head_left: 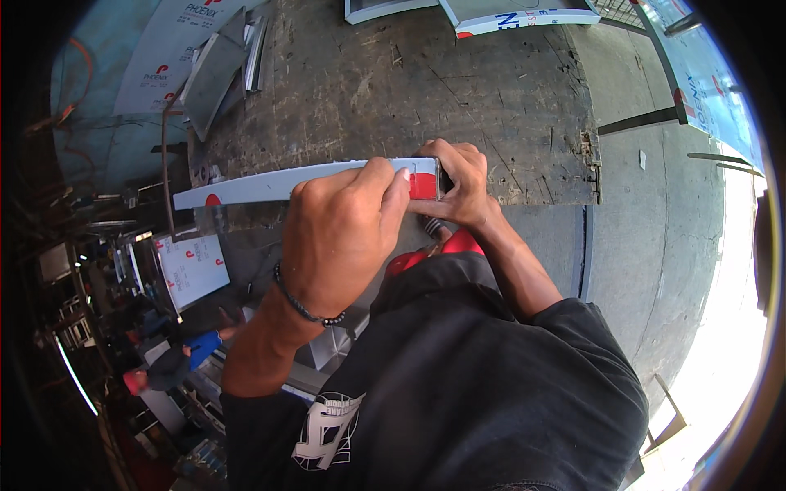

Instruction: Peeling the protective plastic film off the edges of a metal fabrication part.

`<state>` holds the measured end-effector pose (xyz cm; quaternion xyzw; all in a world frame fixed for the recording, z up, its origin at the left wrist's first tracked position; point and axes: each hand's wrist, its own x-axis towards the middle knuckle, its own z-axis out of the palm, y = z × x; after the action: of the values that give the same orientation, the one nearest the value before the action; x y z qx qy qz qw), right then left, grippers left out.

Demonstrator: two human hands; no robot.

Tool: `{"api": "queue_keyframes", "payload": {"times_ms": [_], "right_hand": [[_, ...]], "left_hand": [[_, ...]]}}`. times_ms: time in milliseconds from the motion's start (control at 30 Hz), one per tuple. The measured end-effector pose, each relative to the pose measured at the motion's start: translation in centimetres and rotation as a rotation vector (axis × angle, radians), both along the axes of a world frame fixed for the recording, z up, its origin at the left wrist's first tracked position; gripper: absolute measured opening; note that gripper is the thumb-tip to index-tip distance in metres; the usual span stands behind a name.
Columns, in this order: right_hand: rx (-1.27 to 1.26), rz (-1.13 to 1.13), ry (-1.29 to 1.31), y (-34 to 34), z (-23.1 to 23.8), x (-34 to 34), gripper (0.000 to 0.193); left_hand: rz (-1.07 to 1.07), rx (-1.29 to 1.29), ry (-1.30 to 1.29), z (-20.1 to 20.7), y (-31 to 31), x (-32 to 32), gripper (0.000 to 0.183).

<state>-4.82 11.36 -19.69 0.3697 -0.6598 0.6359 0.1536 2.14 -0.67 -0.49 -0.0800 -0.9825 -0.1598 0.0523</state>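
A long metal strip [311, 182] lies across the workbench [458, 90], loose sheets [214, 69] behind-left.

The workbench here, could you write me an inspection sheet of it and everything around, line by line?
Surface: worn, scratched wooden workbench, grey and stained.
Job's things: long pale metal strip with a red patch at its near end, held level over the bench edge.
Clutter: grey metal sheet pieces at the far left corner; white printed panels at the far edge.
Grippers: left hand wraps the strip from above; right hand grips its red end.
Cables: orange cord at far left.
Surroundings: concrete floor on the right, another person crouched lower left, white panel leaning below the bench.
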Motion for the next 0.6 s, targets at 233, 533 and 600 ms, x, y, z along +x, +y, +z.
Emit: {"api": "queue_keyframes", "payload": {"times_ms": [233, 533, 600], "right_hand": [[-0.023, 0.035, -0.011, 0.1, 0.7, -0.4, 0.055], [0.136, 0.237, -0.224, 1.8, 2.9, -0.5, 0.055], [0.233, 0.179, -0.277, 2.1, 3.7, 0.0, 0.061]], "left_hand": [[0.365, 0.590, -0.078, -0.2, -1.9, 1.4, 0.030], [0.405, 0.984, 0.104, -4.1, -3.3, 4.9, 0.013], [0.349, 0.974, 0.152, -4.6, -4.3, 4.8, 0.013]]}}
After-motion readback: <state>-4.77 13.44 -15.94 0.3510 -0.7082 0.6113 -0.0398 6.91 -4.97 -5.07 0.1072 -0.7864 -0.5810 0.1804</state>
